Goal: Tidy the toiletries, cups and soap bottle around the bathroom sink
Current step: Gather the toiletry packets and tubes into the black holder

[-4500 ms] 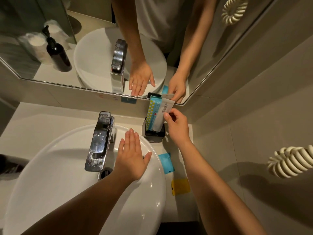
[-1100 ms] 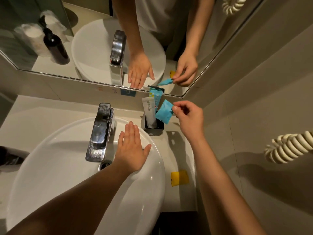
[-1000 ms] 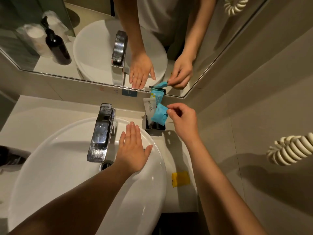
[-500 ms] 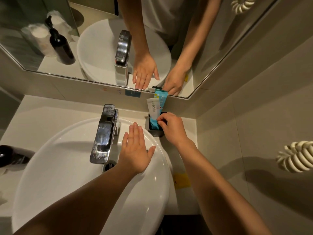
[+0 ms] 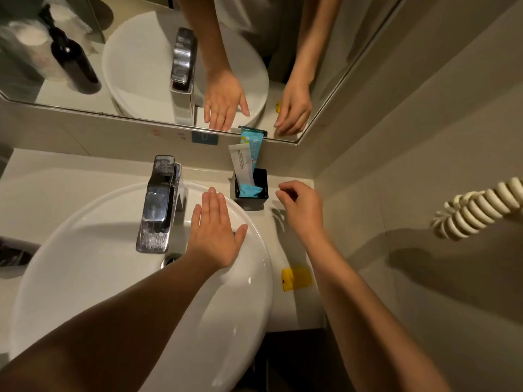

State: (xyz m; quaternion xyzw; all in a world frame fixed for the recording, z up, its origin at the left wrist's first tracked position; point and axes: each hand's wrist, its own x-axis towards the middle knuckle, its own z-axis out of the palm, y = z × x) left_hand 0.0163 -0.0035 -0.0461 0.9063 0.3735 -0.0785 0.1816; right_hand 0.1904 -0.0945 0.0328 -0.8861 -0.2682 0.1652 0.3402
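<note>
The blue sachet (image 5: pixel 249 190) now sits in the black holder (image 5: pixel 250 193), the right hand (image 5: pixel 302 206) beside it has let go and is empty, so the yellow packet (image 5: pixel 295 278) looks next.

Beige tiled walls (image 5: pixel 424 137), angled mirror (image 5: pixel 135 60), pale countertop (image 5: pixel 56 188)

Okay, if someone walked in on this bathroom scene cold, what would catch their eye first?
Probably the big white sink, with the left hand lying flat on its back rim beside the chrome tap. Next, the black holder in the back corner under the mirror, with a white tube and blue packets standing in it, and the empty right hand hovering just right of it. A yellow packet lies alone on the counter between sink and wall.
</note>
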